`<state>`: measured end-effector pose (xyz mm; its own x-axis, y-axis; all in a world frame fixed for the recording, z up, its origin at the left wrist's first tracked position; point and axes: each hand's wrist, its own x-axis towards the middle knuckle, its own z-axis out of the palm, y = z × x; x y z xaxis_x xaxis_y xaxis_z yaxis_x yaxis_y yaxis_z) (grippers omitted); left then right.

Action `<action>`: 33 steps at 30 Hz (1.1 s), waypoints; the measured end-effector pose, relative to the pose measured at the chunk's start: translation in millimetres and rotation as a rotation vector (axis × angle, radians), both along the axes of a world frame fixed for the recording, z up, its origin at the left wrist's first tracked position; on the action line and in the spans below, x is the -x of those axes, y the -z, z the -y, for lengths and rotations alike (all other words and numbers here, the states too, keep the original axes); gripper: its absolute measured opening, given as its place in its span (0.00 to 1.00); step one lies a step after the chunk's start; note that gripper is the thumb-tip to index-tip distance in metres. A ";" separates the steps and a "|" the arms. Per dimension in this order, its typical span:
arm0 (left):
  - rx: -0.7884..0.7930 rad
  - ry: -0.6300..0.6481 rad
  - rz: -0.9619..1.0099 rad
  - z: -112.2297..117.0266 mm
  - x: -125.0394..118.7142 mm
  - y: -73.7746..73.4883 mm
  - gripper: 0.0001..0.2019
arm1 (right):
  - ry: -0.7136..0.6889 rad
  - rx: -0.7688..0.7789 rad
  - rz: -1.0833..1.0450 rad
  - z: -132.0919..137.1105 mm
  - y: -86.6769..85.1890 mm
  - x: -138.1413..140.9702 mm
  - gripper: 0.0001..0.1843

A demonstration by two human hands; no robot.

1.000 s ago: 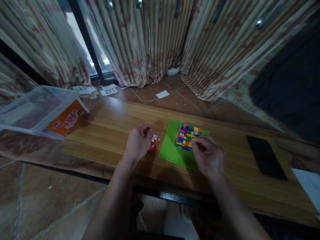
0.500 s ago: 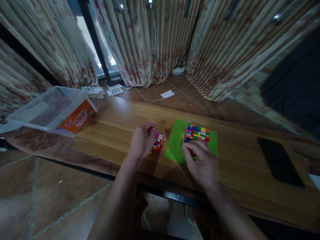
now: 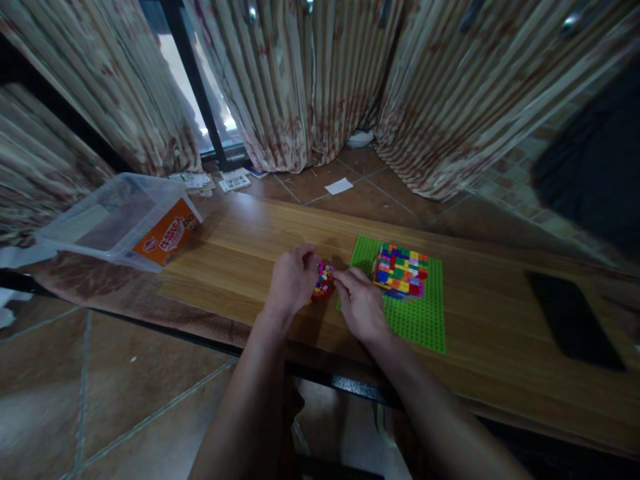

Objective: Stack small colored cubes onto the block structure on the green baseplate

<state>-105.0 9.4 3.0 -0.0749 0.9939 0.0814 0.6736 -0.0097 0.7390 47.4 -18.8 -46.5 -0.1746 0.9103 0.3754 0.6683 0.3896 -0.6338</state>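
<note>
A heap of small loose building bricks [image 3: 324, 281] in mixed colours lies on the wooden table between my hands. At the heap's left edge is my left hand [image 3: 291, 281], its fingers curled in; what they hold, if anything, is hidden. My right hand [image 3: 361, 305] reaches to the heap's right edge, thumb and fingertips pinched together, with nothing large enough to make out between them. Its knuckles overlap the left part of a green studded baseplate [image 3: 423, 328]. On that baseplate stands a multicoloured block of stacked bricks [image 3: 403, 268], just beyond my right hand.
A clear plastic tub [image 3: 107, 250] with an orange label stands at the table's left end. Toward the right lies a black flat phone-like slab [image 3: 575, 320]. Curtains [image 3: 340, 80] hang behind the table, and papers [image 3: 235, 181] lie on the tiled floor.
My right hand has moved left from the stacked bricks to the loose heap, uncovering the block's front. The left hand stays by the heap. The whole view has shifted slightly.
</note>
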 end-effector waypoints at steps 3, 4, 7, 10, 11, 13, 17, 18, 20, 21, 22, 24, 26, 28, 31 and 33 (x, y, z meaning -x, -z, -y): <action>0.014 -0.006 -0.005 0.6 3.3 -0.6 0.15 | 0.021 0.021 0.015 -2.5 2.0 3.8 0.14; 0.011 -0.007 -0.002 0.6 4.6 -0.9 0.15 | 0.024 0.023 0.022 -2.9 2.8 4.4 0.13; 0.002 -0.008 0.009 0.5 8.0 -1.3 0.15 | 0.030 0.021 0.041 -3.5 4.8 5.1 0.12; 0.012 -0.027 0.005 0.2 9.6 -0.7 0.14 | 0.030 0.008 0.029 -1.8 2.9 6.0 0.12; 0.012 -0.030 0.006 0.1 9.7 -0.3 0.14 | 0.030 -0.003 0.018 -0.1 0.5 6.5 0.11; 0.000 -0.024 0.010 -0.3 9.7 0.8 0.14 | 0.035 -0.038 -0.009 5.3 -7.8 7.0 0.11; -0.019 -0.015 0.016 -1.4 8.6 2.9 0.13 | 0.057 -0.116 -0.093 22.8 -32.2 -3.2 0.09; -0.019 -0.015 0.017 -1.6 8.1 3.3 0.13 | 0.077 -0.136 -0.111 27.3 -37.7 -9.8 0.09; -0.020 -0.004 0.024 -1.6 6.4 3.7 0.13 | 0.140 -0.160 -0.125 34.3 -46.0 -27.9 0.08; -0.021 0.007 0.027 -1.4 5.4 3.8 0.13 | 0.189 -0.159 -0.133 36.4 -48.4 -38.7 0.07; -0.020 0.022 0.029 -1.3 4.2 3.8 0.13 | 0.247 -0.169 -0.151 37.5 -49.6 -49.9 0.07; -0.018 0.051 0.031 -1.2 1.7 3.9 0.13 | 0.354 -0.180 -0.169 36.9 -49.1 -70.8 0.07; -0.027 0.066 0.027 -1.5 -0.6 4.0 0.13 | 0.403 -0.162 -0.153 34.6 -46.3 -86.4 0.09; -0.038 0.063 0.024 -2.2 -2.3 4.1 0.13 | 0.407 -0.131 -0.122 32.4 -43.2 -95.2 0.10; -0.025 0.056 0.010 -2.9 -3.8 2.7 0.13 | 0.402 -0.095 -0.072 30.3 -39.8 -98.9 0.12; -0.009 0.050 -0.014 -3.0 -3.9 0.9 0.13 | 0.411 -0.078 -0.047 28.8 -38.3 -98.4 0.13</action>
<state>-101.1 12.4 2.2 -0.0243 0.9955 0.0912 0.6821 -0.0502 0.7295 145.7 -47.6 -8.2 0.2165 0.8690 0.4449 0.7492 0.1443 -0.6465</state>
